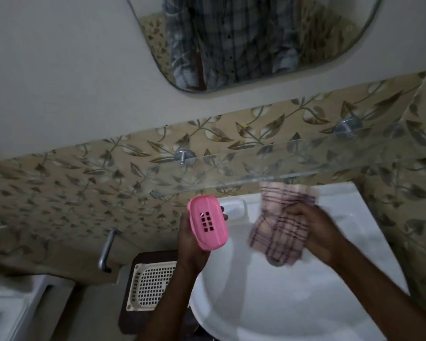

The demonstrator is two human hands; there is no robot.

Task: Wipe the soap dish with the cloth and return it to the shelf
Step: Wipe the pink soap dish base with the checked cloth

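Left hand (191,244) grips pink soap dish (208,222), slotted underside facing camera, over white sink (268,303). Right hand (317,232) holds checked cloth (278,232), blurred, apart from dish. Glass shelf (305,163) above, mirror (251,40) on wall. Perforated basket (150,286) at left.

Left hand (191,244) holds soap dish (208,222) over the left rim of the sink (268,303), underside with drain holes facing the camera; right hand (317,232) holds cloth (280,232) over the basin to the right of the dish, the two apart. Glass shelf (305,158) runs along the wall behind and above both, on two wall mounts, mirror (244,40) higher up. Left of the sink a perforated tray (150,286) sits low, a bent pipe (106,249) on the wall just left of it.
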